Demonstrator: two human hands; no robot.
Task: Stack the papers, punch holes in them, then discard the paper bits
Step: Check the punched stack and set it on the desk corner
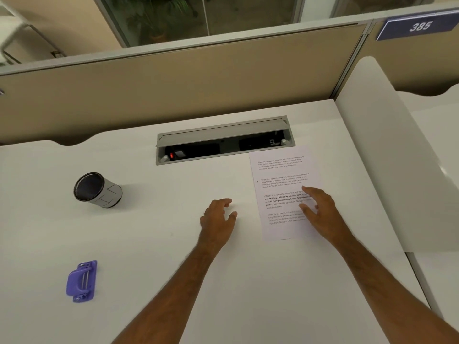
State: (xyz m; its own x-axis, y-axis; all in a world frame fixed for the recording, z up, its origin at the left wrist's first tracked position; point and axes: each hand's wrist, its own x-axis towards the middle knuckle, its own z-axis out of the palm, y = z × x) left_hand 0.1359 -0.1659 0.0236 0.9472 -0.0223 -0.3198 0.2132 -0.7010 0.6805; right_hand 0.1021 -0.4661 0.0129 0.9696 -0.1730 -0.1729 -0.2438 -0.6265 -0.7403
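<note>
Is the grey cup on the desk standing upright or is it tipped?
Upright. The cup stands on its base on the desk; its dark round mouth faces up toward the camera.

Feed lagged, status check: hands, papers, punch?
Both hands open, right over papers. Purple punch untouched, near left. Cup aside; path clear.

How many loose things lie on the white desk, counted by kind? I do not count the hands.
Printed white paper stack: 1 (sheet number cannot be told)
Purple plastic hole punch: 1
Grey cylindrical cup with dark inside: 1
Total: 3
</note>
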